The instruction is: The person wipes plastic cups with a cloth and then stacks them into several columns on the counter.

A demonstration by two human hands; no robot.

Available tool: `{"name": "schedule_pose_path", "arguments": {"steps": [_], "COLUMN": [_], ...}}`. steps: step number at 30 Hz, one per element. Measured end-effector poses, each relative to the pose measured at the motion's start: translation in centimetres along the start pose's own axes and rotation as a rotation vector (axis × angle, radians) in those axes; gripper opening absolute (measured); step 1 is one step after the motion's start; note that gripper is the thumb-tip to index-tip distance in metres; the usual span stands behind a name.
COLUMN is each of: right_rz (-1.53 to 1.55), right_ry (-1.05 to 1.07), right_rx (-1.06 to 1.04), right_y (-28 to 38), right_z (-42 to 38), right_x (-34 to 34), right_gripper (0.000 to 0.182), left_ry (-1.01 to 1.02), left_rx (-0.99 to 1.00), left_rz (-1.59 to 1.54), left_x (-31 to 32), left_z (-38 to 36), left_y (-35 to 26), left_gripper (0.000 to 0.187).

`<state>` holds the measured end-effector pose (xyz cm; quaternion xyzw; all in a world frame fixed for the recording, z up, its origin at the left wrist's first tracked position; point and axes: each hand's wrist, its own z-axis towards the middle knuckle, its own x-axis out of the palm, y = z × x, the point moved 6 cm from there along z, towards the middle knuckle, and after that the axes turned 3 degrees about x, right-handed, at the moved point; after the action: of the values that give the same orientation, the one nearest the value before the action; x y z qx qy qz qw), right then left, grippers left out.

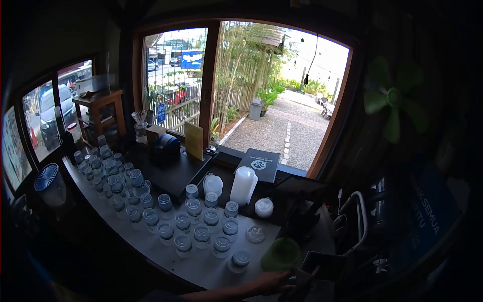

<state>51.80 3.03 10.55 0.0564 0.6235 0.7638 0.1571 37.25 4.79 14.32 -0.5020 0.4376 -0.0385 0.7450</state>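
Observation:
From the bottom edge my left forearm reaches rightward, and my left hand (271, 282) is low over the front of the counter. Its fingers run into deep shadow, so what they touch is hidden. Right beside it a dark shape (303, 283) may be my right hand, but too little light falls there to make out its fingers. Just behind the hands is a round green object (280, 254), its kind unclear. A dark flat device (323, 264) lies to the right. The nearest of the clear cups (239, 261) stands to the left of the green object.
Several more clear cups (182, 245) fill the counter (166, 259) leftward. Behind are a white dispenser (244, 186), a round white container (263, 207), a clear lid (255, 233) and a dark menu folder (259, 165). A metal tube (359, 216) and fan (393, 98) are right.

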Motion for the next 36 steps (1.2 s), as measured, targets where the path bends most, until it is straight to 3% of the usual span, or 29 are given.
{"name": "schedule_pose_path", "arguments": {"steps": [7,9,12,15,19,22,25,26,27,30,31,33,34,36], "right_rz": [0.106,0.45,0.223,-0.027,0.243,0.361,0.444,0.472,0.501,0.637,0.764,0.365,0.437,0.466], "right_ry": [0.056,0.07,0.078,-0.109,0.051,0.061,0.08,0.096,0.11,0.1,0.071,0.179,0.279,0.334], "right_rx": [0.025,0.268,0.216,0.092,0.083,0.104,0.144,0.168,0.199,0.328,0.298,-0.236,-0.2,0.044], "right_y": [-4.6,-7.0,3.8,1.5,2.4,4.7,6.1,6.2,6.3,6.1,6.1,14.7,15.3,12.3], "right_z": [0.4,0.7,-1.0,-0.8,-0.3,-0.2,-0.9,-1.5,-2.4,-5.7,-6.1,-7.2,-7.7,-9.1], "right_x": [-1.6,-1.7,0.0,-0.3,0.9,2.5,6.2,8.0,9.9,16.2,18.3,22.0,23.9,27.5], "right_gripper": [0.051,0.05,0.046,0.046,0.046,0.046,0.046,0.046,0.046,0.046,0.036,0.025,0.02,0.028], "left_ry": [-0.036,-0.09,-0.11,-0.121,-0.133,-0.153,-0.267,-0.278,-0.27,-0.244,-0.246,-0.129,-0.074,0.051], "left_rx": [-0.088,-0.039,0.012,0.033,0.117,0.134,0.209,0.139,0.22,0.07,0.072,-0.014,-0.061,-0.204], "left_rz": [-0.025,-0.083,-0.099,-0.079,-0.208,-0.115,-0.131,-0.075,-0.222,-0.222,-0.206,-0.416,-0.53,-0.705], "left_x": [1.8,0.3,-1.0,0.9,-1.4,-3.4,-6.7,-6.9,-9.1,-13.5,-14.7,-16.3,-16.5,-17.1], "left_z": [0.5,-0.4,-0.7,-0.2,-1.7,-3.2,-5.8,-6.8,-8.0,-12.0,-13.7,-17.3,-19.3,-22.8], "left_y": [1.1,-1.3,-2.5,0.4,-1.2,-1.5,-1.0,0.7,0.4,4.2,5.7,8.7,10.6,13.0], "left_gripper": [0.068,0.062,0.059,0.059,0.061,0.064,0.067,0.065,0.061,0.053,0.055,0.055,0.056,0.054]}}
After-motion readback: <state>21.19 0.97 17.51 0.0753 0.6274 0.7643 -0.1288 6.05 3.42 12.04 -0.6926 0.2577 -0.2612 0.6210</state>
